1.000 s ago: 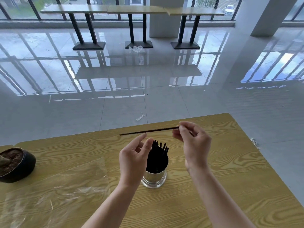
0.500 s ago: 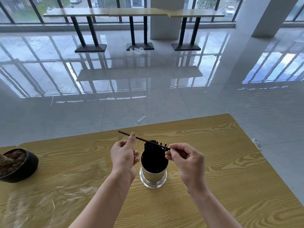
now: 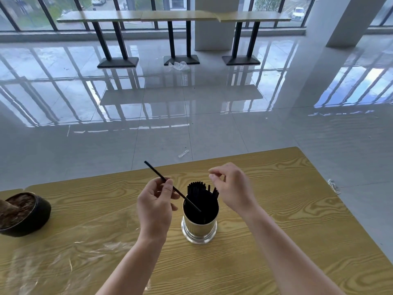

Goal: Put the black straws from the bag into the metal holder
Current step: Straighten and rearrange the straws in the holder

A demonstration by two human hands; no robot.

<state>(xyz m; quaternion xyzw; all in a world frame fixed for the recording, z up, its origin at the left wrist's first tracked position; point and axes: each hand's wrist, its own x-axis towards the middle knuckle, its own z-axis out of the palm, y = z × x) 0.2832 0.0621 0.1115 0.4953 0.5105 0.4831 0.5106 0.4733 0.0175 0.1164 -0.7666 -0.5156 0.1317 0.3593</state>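
Note:
A shiny metal holder [image 3: 200,227] stands upright on the wooden table [image 3: 276,209], with several black straws [image 3: 196,189] sticking out of it. My left hand [image 3: 155,206] pinches one black straw [image 3: 157,174] that slants down to the right, its lower end inside the holder's mouth. My right hand [image 3: 230,188] hovers just right of the holder's top, fingers loosely apart and holding nothing. A clear plastic bag [image 3: 63,256] lies flat on the table at the left; I cannot tell whether any straws are in it.
A dark round pot [image 3: 25,213] with brown filling sits at the table's left edge. The table's far edge runs just behind the holder and its right edge slants off at the right. Beyond lie a glossy tiled floor and high tables [image 3: 174,17].
The straw tipped from level to slanting, and its right end went down into the holder. My right hand let go of it and lifted to the right; my left hand holds it alone.

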